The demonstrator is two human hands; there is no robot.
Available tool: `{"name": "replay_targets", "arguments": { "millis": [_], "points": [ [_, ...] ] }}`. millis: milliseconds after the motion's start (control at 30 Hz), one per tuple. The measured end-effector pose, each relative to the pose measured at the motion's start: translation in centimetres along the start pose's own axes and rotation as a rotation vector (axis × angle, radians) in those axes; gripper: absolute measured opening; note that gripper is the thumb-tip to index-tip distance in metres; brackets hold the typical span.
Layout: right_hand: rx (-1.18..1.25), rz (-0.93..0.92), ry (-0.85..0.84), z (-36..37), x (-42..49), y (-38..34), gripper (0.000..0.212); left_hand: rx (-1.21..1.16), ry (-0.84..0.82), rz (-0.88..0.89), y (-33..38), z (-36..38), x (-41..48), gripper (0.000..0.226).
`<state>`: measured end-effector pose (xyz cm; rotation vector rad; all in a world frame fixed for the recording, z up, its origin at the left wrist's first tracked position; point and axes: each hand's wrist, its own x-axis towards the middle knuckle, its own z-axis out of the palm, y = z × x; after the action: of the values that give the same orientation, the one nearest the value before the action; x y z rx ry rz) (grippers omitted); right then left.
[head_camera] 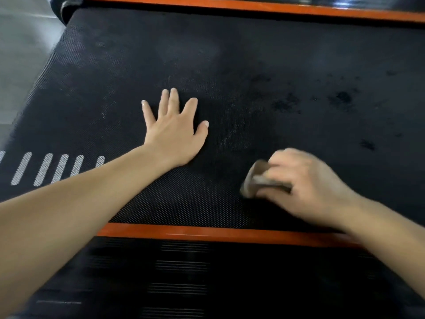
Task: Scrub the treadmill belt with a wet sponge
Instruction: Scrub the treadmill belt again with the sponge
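- On the left I see white stripes (46, 169) on the belt (253, 65).
- Left hand (174, 132) lies flat mid-belt, fingers spread, holding nothing.
- Sponge (257, 178) is on the belt by the near orange edge (207, 233). Right hand (305, 183) is curled round it, blurry.
- Dark spots (342, 97) far right.

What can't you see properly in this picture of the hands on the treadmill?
Head view, sponge: blurred by motion and mostly covered by the right hand, so its shape and wetness are unclear.
Head view, treadmill belt: cut off by the right picture edge; a patch lies hidden under the flat left hand.
Head view, dark spots: too small to tell water from dirt.
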<state>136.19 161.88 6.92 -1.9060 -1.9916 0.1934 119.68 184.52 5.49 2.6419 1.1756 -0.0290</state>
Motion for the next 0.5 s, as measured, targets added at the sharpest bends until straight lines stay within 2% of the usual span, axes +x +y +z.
{"name": "replay_targets", "arguments": {
  "millis": [67,100,133,233,300,333,433,467,500],
  "points": [
    [-0.09,0.252,0.188,-0.4,1.0,2.2,0.033,-0.008,0.003,0.003,0.8,0.3,0.9,0.062],
    [-0.096,0.363,0.223,-0.3,1.3,2.4,0.033,-0.002,0.011,0.0,1.1,0.6,1.2,0.063],
    [-0.086,0.376,0.237,0.2,1.4,2.0,0.034,0.012,0.022,0.0,1.2,0.9,1.3,0.064],
    [0.005,0.103,0.12,1.4,0.4,-1.1,0.031,0.059,0.048,0.003,1.2,1.6,1.3,0.067],
    [0.004,0.038,0.09,1.3,0.8,-0.3,0.026,0.069,0.047,0.004,1.2,1.6,1.2,0.068],
    [-0.036,0.081,0.139,1.1,1.7,0.9,0.024,0.072,0.046,0.006,1.3,1.5,1.2,0.068],
    [-0.106,0.407,0.298,0.3,5.5,4.5,0.035,0.077,0.036,0.014,1.3,1.5,1.3,0.068],
    [-0.086,0.451,0.31,0.6,6.1,4.4,0.037,0.078,0.033,0.017,1.2,1.5,1.3,0.068],
    [-0.068,0.421,0.318,1.1,6.3,3.6,0.037,0.081,0.034,0.022,1.1,1.6,1.3,0.068]
  ]
}}
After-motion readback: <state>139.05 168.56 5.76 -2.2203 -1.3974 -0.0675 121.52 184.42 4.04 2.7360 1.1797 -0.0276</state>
